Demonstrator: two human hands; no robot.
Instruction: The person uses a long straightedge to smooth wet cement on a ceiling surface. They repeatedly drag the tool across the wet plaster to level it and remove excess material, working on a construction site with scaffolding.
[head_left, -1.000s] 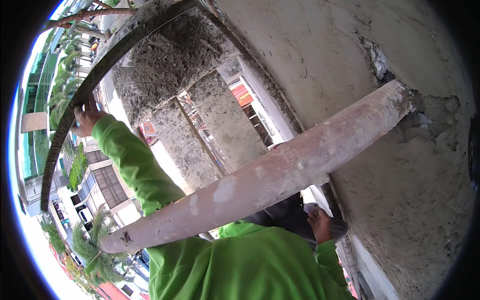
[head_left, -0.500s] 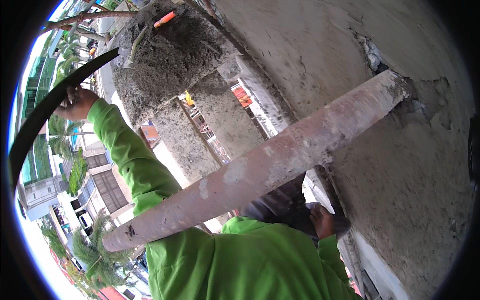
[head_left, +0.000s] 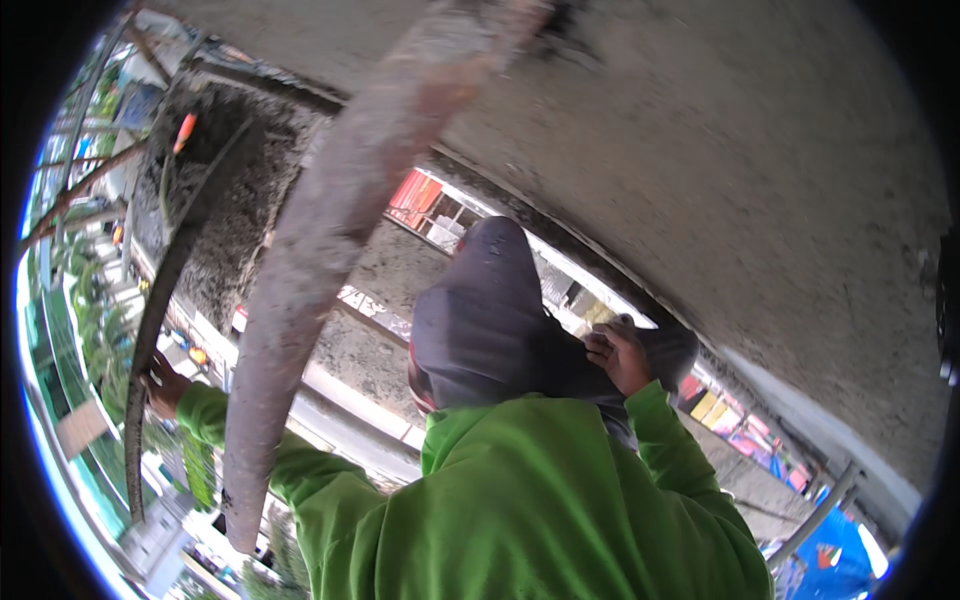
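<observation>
My left hand (head_left: 166, 388) is out at the left, its fingers closed round a long, thin, dark strip (head_left: 178, 255). That strip looks curved in this view; its upper end lies across a heap of wet grey mortar (head_left: 225, 225). Close to my bent knee (head_left: 660, 355), my right hand (head_left: 616, 352) has curled fingers, and I cannot make out what is in them, if anything. A tool with an orange handle (head_left: 185, 133) rests on the mortar, its head hidden.
A thick, rusty pipe (head_left: 320, 230) crosses close in front, over my left arm. Grey plastered wall (head_left: 720, 170) fills the right side. Mortar-spattered planks (head_left: 365, 365) have gaps showing the ground far below. Poles (head_left: 95, 185) stand at the upper left; a blue sheet (head_left: 840, 555) is lower right.
My view has turned, so the pipe stands steeper and farther left. My left hand and the strip are lower in the picture; my right hand and legs show more fully.
</observation>
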